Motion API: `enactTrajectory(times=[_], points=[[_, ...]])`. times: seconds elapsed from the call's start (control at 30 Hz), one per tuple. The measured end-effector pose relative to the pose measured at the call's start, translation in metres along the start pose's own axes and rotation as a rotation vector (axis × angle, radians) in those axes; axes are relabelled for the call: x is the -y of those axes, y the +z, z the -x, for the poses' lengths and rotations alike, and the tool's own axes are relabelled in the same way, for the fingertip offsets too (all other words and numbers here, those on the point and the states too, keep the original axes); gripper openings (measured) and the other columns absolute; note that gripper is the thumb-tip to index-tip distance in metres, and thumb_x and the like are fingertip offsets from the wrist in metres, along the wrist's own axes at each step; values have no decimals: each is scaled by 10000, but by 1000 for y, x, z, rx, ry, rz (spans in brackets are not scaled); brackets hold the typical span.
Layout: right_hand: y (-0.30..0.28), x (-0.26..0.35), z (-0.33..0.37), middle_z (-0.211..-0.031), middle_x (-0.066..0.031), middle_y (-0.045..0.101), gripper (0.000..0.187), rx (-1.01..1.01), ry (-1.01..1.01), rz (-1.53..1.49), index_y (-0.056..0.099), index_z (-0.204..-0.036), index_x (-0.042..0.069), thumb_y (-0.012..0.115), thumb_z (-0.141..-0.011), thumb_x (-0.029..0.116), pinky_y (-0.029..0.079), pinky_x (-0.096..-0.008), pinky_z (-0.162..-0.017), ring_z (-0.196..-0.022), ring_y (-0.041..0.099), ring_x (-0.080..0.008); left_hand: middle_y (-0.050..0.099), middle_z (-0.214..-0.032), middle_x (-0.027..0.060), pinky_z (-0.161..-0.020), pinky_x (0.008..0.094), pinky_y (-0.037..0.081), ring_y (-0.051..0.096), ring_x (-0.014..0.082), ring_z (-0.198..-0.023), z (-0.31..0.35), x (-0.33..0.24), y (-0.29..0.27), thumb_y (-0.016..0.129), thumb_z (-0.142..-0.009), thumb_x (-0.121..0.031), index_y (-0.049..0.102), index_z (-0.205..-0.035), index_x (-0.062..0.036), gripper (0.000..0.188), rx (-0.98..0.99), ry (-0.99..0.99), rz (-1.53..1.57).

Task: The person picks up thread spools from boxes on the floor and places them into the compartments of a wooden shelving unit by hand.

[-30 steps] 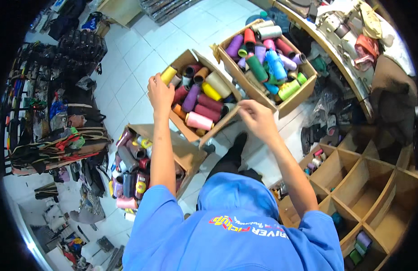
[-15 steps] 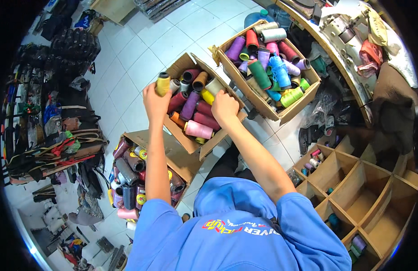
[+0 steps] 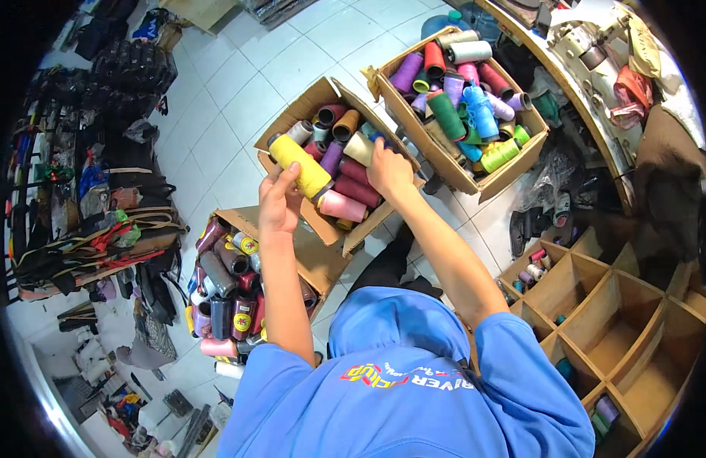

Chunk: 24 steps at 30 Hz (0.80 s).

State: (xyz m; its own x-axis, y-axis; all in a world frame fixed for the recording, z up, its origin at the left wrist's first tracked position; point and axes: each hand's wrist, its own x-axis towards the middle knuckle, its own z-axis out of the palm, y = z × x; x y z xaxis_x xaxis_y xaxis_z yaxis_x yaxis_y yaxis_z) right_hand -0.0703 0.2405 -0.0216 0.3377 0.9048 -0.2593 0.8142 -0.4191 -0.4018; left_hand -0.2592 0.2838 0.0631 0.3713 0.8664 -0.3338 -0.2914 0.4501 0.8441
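Note:
My left hand (image 3: 280, 200) is closed around a yellow thread spool (image 3: 301, 169), tilted over the near left side of the middle cardboard box (image 3: 337, 229). Maroon spools (image 3: 357, 191), a pink spool (image 3: 342, 206), a brown one (image 3: 346, 125) and a cream one (image 3: 360, 149) lie packed inside. At the box's right side, beside the cream spool, my right hand (image 3: 391, 174) reaches in with curled fingers. A bit of blue (image 3: 377, 140) shows at its fingertips; whatever they grip is mostly hidden.
Another cardboard box (image 3: 513, 164) of colourful spools stands at the upper right. A third, with dark spools (image 3: 219, 271), is at the lower left. Wooden compartments (image 3: 609, 328) fill the lower right, below a worktable edge (image 3: 574, 95). Bagged goods (image 3: 131, 76) line the left.
My left hand has brought the yellow spool rightward and down, turning it from upright to slanted over the box. My right hand has shifted slightly right, and blue now shows at its fingertips.

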Motion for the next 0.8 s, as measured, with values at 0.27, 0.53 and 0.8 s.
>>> enactTrajectory(times=[0.27,0.53,0.8], points=[[-63,-47,73,-870,-238,640,570,-167,51,-735,510,-1048,-26,698,-696,381,521,-410,-715,-822,657,-292,601,-1059,68,-861,340,473,584,186,-964,16,13,50,659,-801,-92,525,-1163,-35,390,171,-44,114],[-56,-176,247,-723,-29,574,514,-469,359,-1471,521,-1061,4,749,-735,330,422,-214,-485,-579,535,-75,493,-1224,156,-960,425,434,520,261,-1102,28,64,117,634,-847,-229,357,-1269,9,558,674,-225,-124],[13,-249,491,-880,-57,598,444,-1044,1242,-1118,586,-1045,31,755,-724,288,455,-248,-621,-697,562,-123,600,-968,49,-790,302,486,595,146,-865,114,221,230,731,-752,-177,531,-1087,-2,427,1006,-665,-388]])
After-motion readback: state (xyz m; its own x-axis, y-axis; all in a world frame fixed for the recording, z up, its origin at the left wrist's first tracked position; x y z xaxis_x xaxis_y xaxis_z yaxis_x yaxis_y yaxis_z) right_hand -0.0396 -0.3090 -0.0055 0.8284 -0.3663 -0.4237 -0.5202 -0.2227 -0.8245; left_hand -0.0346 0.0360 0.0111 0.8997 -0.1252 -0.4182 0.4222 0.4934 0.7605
